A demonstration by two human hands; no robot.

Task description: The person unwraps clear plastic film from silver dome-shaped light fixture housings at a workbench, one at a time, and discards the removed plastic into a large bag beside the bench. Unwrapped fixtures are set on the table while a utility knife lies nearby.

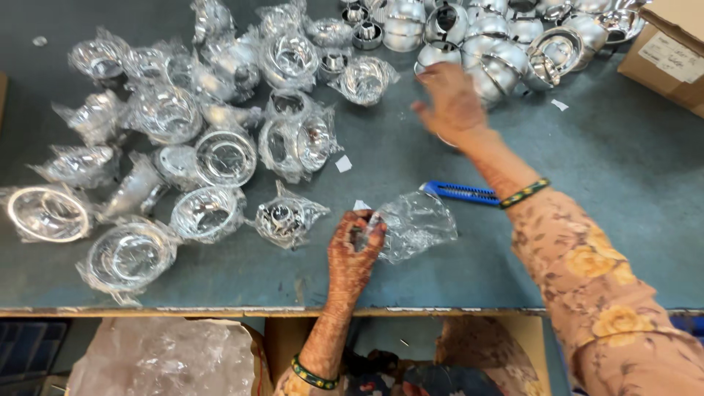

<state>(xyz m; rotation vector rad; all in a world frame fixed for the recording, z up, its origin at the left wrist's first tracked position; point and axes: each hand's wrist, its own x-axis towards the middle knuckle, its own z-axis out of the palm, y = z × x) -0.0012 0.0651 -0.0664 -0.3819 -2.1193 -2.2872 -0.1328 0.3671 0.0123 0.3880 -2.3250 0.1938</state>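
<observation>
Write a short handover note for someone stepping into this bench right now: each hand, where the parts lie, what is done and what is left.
Left hand: pinching the mouth of an empty clear plastic bag near the front edge of the table.
Right hand: fingers spread, reaching to the unbagged chrome reflectors at the far right; whether it grips one cannot be told.
Done: many bagged reflectors lie across the left half of the table.
Left: the shiny pile by the cardboard box is not yet bagged.
A blue cutter lies beside the right wrist.
</observation>
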